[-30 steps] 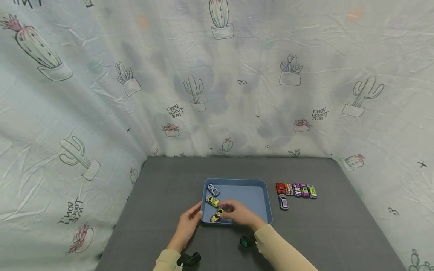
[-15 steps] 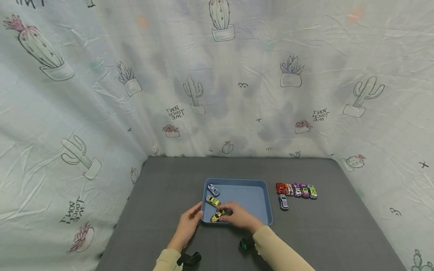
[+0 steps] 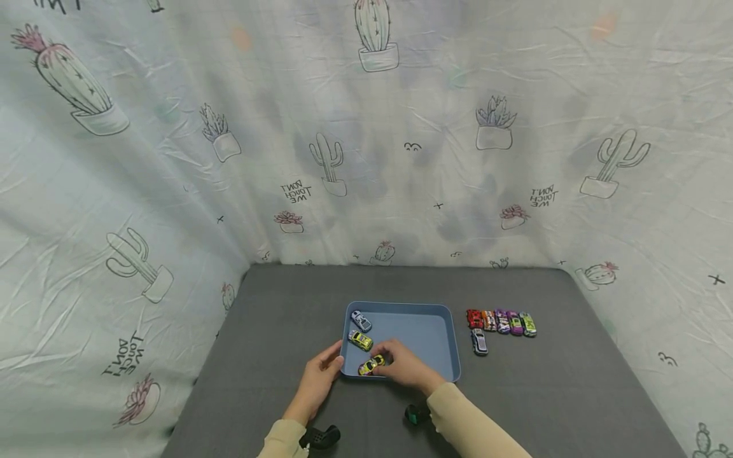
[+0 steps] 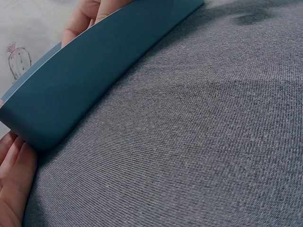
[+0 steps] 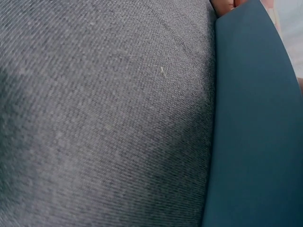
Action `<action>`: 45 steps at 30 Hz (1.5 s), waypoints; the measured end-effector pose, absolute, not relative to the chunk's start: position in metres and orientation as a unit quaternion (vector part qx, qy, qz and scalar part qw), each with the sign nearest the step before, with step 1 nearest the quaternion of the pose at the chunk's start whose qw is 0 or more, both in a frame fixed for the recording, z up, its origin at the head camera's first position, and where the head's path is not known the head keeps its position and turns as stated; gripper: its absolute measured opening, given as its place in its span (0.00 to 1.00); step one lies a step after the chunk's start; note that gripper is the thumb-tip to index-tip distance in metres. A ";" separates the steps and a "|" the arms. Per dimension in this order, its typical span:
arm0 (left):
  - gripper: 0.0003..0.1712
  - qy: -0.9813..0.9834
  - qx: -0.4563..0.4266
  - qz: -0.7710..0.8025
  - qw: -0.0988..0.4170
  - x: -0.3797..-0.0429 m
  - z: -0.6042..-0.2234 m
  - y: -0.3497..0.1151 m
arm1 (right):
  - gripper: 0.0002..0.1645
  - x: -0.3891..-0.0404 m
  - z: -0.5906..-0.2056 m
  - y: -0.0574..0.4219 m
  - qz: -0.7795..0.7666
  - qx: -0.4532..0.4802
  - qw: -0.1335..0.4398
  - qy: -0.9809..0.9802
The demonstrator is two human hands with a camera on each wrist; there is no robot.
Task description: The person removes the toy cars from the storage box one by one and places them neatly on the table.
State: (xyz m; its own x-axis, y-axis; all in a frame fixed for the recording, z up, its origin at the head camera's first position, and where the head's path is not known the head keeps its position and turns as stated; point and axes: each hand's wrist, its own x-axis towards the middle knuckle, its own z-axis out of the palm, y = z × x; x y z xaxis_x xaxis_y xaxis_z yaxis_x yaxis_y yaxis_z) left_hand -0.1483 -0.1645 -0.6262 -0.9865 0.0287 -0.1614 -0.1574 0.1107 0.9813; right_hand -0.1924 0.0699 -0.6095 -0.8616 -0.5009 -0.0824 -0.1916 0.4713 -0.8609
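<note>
My right hand reaches over the front of a shallow blue tray and pinches a yellow toy car near the tray's front left corner. That car lies at a slant. My left hand holds the tray by its front left corner, the fingers against the outer wall, as the left wrist view also shows. Behind the pinched car, along the tray's left side, are another yellow toy car and a silver-blue toy car. In the right wrist view the tray's outer wall hides the car.
Right of the tray, several toy cars stand side by side in a row on the grey cloth. A dark grey toy car sits in front of the row's left end. A cactus-print curtain hangs behind the table.
My right hand has shifted the pinched yellow car slightly to the right and turned it a little more sideways. The left hand and tray stay almost in place.
</note>
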 end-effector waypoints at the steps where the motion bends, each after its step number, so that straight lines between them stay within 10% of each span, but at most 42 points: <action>1: 0.26 0.742 -0.044 0.665 0.071 -0.148 -0.626 -0.164 | 0.16 -0.192 -0.610 0.070 -0.467 -0.206 0.164 0.844; 45: 0.27 0.756 -0.034 0.650 0.069 -0.148 -0.627 -0.165 | 0.14 -0.197 -0.575 0.145 -0.398 -0.136 0.012 0.907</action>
